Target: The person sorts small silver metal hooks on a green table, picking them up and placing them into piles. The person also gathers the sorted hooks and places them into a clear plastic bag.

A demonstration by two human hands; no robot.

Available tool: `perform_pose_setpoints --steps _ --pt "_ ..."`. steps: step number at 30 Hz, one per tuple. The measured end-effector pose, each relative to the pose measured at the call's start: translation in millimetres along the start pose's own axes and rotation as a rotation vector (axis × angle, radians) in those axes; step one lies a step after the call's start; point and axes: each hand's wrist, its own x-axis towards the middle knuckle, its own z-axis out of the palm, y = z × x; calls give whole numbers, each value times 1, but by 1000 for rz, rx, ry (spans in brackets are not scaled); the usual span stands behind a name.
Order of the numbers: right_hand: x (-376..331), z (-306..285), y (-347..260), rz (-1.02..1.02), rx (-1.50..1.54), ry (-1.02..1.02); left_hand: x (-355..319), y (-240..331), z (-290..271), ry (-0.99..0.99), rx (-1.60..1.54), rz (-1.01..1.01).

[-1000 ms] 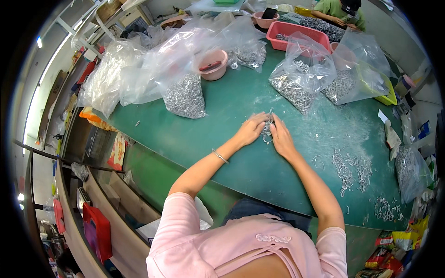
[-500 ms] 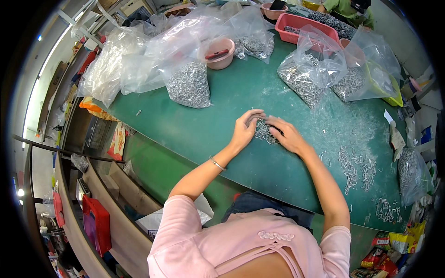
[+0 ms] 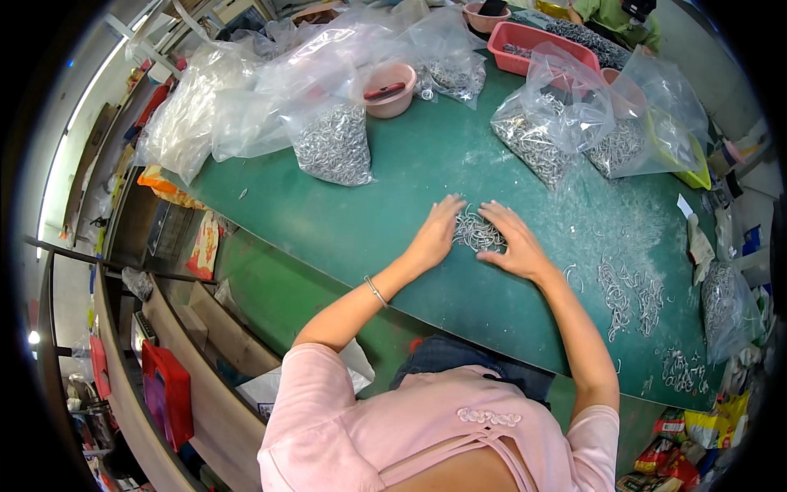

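A small heap of silvery curved metal pieces [image 3: 477, 230], like hooks or rings, lies on the green table [image 3: 377, 221] between my hands. My left hand [image 3: 438, 230] rests along the heap's left side with its fingers stretched forward. On the other side my right hand [image 3: 516, 240] curves around the heap, thumb and fingers apart. Neither hand grips a piece that I can make out. More loose metal pieces [image 3: 630, 297] are spread over the table to the right of my right forearm.
Clear bags of metal pieces stand at the far middle [image 3: 334, 146] and far right [image 3: 537, 139]. Behind are a pink bowl [image 3: 390, 102] with a red object and a pink tray [image 3: 566, 59]. A person in green [image 3: 607, 23] sits at the far right. Shelving lines the left.
My hands have opened apart from their cupped position over the heap, showing more of it. The left fingers have straightened, and the right hand has spread its thumb and fingers.
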Motion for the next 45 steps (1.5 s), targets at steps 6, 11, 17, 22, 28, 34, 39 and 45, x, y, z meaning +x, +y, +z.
perform_pose_setpoints --steps 6,11,17,22,28,34,39,45 --pt "-7 11 3 -26 56 -30 -17 15 4 -101 -233 -62" --pt "-10 15 -13 18 130 38 -32 27 7 -60 -525 -176" --pt "-5 26 -10 59 7 73 -58 69 5 292 -799 -252" --pt "2 28 -24 -43 -208 53 -133 91 -26 -676 -1218 -444" --pt "-2 35 -19 -124 -64 -6 -193 48 28 -588 -1793 -1227" --pt "-35 26 -38 -130 47 -114 -165 32 47 -730 -2194 -1158" --pt "-25 9 -47 -32 97 14 -155 30 50 -913 -2298 -1052" --pt "-8 23 -41 -164 -32 -186 -154 35 53 -930 -2218 -1128"
